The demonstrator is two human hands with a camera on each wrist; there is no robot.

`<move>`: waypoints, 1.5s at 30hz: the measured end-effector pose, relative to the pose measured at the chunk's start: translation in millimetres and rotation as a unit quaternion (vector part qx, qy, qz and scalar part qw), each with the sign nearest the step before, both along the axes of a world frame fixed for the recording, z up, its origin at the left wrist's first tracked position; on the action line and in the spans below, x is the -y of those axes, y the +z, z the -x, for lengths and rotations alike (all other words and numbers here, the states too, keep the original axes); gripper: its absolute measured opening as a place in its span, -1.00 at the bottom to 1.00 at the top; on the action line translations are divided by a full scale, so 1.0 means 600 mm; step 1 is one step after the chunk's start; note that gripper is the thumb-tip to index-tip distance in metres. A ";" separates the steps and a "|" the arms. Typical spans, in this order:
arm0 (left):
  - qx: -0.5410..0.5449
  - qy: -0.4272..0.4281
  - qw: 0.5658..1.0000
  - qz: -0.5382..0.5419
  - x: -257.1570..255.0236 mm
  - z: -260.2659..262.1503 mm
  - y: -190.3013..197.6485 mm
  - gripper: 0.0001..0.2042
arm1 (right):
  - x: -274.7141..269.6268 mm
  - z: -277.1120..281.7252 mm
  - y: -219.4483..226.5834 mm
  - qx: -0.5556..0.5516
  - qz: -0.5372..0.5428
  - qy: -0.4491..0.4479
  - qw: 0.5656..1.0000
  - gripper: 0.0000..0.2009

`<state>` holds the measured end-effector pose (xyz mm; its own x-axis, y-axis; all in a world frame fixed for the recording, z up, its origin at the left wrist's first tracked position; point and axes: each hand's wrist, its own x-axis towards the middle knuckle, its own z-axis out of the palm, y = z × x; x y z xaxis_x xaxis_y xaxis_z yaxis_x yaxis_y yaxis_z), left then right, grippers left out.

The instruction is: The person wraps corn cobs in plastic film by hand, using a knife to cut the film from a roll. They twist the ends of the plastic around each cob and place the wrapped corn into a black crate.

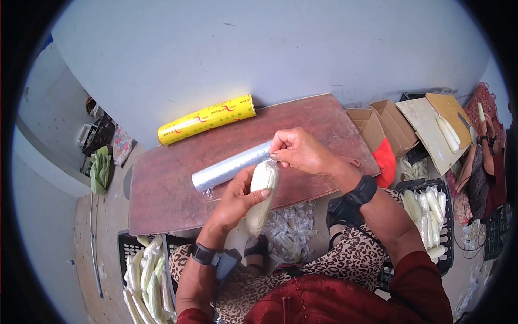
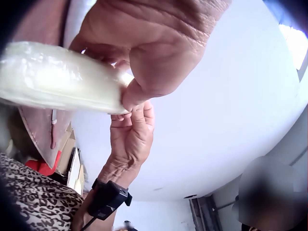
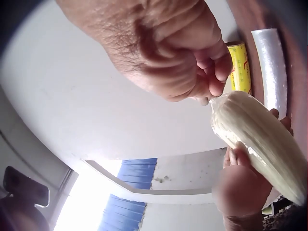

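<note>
A long, pale vegetable (image 1: 263, 197) with lengthwise ridges is wrapped in clear plastic film. My left hand (image 1: 236, 198) grips it around the middle, thumb across the front, and tilts its upper end toward the table. At that upper end, my right hand (image 1: 301, 151) pinches the film between thumb and fingertips. In the right wrist view the film (image 3: 215, 108) is drawn up to those fingertips. Behind the hands, a roll of clear film (image 1: 229, 166) lies on the reddish table (image 1: 162, 202).
A yellow printed roll (image 1: 208, 119) lies along the table's back edge. Crates of wrapped vegetables stand at left (image 1: 148, 275) and right (image 1: 429, 216). Film scraps (image 1: 291, 229) cover the floor between my feet. Open cardboard boxes (image 1: 380, 127) and another person (image 1: 485, 156) are at right.
</note>
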<state>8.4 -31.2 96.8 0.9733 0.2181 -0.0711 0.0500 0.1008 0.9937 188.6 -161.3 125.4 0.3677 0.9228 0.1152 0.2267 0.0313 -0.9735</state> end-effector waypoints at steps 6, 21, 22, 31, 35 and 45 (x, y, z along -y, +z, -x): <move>-0.007 -0.068 0.978 0.199 0.000 0.000 -0.004 -0.30 | -0.002 -0.001 -0.004 0.029 -0.026 0.011 0.999 -0.98; -0.043 0.066 0.997 0.026 0.007 -0.009 -0.012 -0.37 | -0.002 0.018 -0.012 0.330 -0.129 -0.009 0.935 -0.93; -0.035 0.075 0.996 0.018 0.007 -0.010 -0.014 -0.38 | -0.005 0.018 -0.015 0.333 -0.141 -0.013 0.932 -0.92; 0.055 0.133 0.965 -0.220 0.005 -0.016 -0.019 -0.39 | 0.004 0.001 0.004 0.037 0.011 -0.070 0.997 -0.54; 0.084 0.153 0.922 -0.346 0.001 -0.015 -0.025 -0.35 | 0.010 -0.002 0.000 -0.027 0.109 -0.033 0.993 -0.30; 0.071 0.192 0.793 -0.574 0.013 -0.011 -0.008 -0.35 | 0.000 0.014 -0.014 -0.137 0.161 0.003 0.978 -0.49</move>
